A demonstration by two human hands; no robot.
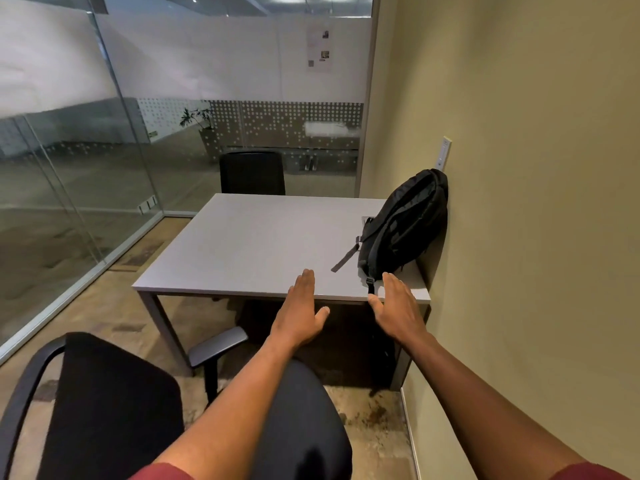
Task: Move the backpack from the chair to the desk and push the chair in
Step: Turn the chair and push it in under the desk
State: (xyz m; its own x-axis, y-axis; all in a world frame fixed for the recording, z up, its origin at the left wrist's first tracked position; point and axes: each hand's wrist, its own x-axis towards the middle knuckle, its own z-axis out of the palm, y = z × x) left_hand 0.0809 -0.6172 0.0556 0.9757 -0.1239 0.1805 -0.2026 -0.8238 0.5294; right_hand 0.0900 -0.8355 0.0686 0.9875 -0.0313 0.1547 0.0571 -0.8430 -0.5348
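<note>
A black backpack stands on the right end of the grey desk, leaning against the beige wall, one strap trailing on the desktop. My left hand hovers open over the desk's near edge, empty. My right hand is open too, just below the backpack's lower buckle, holding nothing. The black office chair stands at the lower left, pulled away from the desk and turned sideways, its seat bare, one armrest pointing toward the desk leg.
A second black chair is tucked at the desk's far side. Glass walls close off the left and back. The beige wall runs along the right, with a switch plate above the backpack. Carpet lies between chair and desk.
</note>
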